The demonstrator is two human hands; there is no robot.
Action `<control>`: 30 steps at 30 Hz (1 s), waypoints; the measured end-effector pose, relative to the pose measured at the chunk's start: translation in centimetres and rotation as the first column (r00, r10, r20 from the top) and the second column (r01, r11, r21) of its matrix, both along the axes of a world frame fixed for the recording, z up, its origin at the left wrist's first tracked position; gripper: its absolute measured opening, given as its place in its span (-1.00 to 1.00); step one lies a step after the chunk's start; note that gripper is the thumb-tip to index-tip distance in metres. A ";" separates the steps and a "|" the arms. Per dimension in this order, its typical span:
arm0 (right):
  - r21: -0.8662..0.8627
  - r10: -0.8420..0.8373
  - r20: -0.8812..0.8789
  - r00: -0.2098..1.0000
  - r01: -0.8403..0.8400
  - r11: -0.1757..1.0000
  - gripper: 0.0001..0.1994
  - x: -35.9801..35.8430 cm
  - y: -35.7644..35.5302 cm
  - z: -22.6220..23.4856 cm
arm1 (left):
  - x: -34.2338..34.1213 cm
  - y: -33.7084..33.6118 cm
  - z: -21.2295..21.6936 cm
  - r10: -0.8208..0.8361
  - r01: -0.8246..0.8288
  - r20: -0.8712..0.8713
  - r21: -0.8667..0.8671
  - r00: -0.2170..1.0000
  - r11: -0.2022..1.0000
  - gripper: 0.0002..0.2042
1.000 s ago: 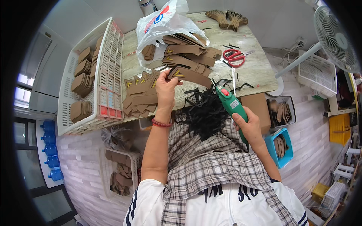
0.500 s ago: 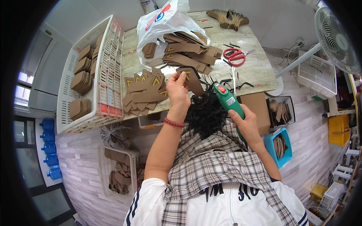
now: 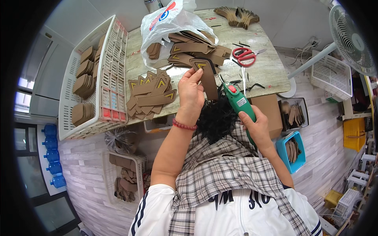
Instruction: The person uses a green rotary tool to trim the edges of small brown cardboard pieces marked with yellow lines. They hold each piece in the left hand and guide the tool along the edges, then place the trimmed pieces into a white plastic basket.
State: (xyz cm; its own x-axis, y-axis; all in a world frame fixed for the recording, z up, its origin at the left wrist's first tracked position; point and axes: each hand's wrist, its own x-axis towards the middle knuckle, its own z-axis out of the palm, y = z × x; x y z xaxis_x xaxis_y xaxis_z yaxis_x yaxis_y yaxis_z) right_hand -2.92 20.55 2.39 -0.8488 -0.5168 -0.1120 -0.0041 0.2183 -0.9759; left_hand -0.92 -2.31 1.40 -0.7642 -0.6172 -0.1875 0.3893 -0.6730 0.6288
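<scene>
Pinched between thumb and fingers, a brown strap-like piece (image 3: 209,83) with a yellow chevron and black edging at its top is in my left hand (image 3: 191,89). My right hand (image 3: 256,125) is wrapped round a green handheld power tool (image 3: 238,100) with a red switch, cord-like lower end and thin tip; its exact kind is unclear. The tip points up beside the piece's right edge, with a small gap showing. Below, a heap of black trimmings (image 3: 215,121) lies on my plaid apron. Similar brown pieces (image 3: 151,94) with chevrons are piled on the table, left of my left hand.
Red-handled scissors (image 3: 246,59) lie on the table (image 3: 264,74) among black scraps. A white plastic bag (image 3: 157,31) half covers more brown pieces. A white crate (image 3: 112,67) stands at left, a fan (image 3: 351,41) at right. A blue bin (image 3: 302,161) sits below right.
My left hand has moved slightly right, and the brown piece now hangs straighter, closer to the tool's tip. The right hand with the tool has barely moved.
</scene>
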 end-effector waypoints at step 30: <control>-0.041 0.022 -0.029 0.999 -0.023 0.999 -0.66 -0.5 0.5 0.7 | -0.2 3.3 -0.1 0.001 -0.002 0.104 0.009 0.995 1.000 -0.89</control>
State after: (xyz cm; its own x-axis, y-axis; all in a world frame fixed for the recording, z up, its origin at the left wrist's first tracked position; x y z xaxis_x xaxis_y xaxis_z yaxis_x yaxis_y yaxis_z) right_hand -3.40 21.04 3.12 -0.8392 -0.5398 -0.0657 -0.0367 0.1769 -0.9835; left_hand -1.09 0.98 1.30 -0.7390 -0.6165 -0.2716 0.3232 -0.6781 0.6601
